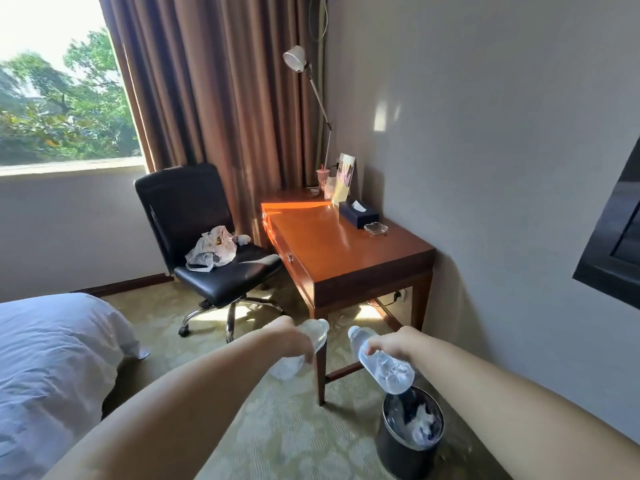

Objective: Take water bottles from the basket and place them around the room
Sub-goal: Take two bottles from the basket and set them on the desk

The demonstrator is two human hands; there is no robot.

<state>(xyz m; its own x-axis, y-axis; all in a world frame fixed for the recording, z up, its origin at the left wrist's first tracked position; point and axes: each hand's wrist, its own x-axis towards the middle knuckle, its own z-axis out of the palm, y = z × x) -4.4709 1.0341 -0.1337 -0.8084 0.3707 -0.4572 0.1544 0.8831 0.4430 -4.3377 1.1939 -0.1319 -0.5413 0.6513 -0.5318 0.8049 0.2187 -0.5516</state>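
My left hand (292,337) grips a clear plastic water bottle (317,332) around its middle, cap pointing away toward the desk. My right hand (398,342) holds a second clear water bottle (384,367), tilted with its cap up-left and its base down-right above the bin. Both arms reach forward, low in front of the wooden desk (332,244). No basket is in view.
The desk carries a tissue box (358,213), a glass ashtray (375,228), a cup, cards and a lamp (296,58). A black office chair (211,244) holding a plastic bag stands left of it. A black waste bin (412,431) sits below. The bed (52,358) is at left.
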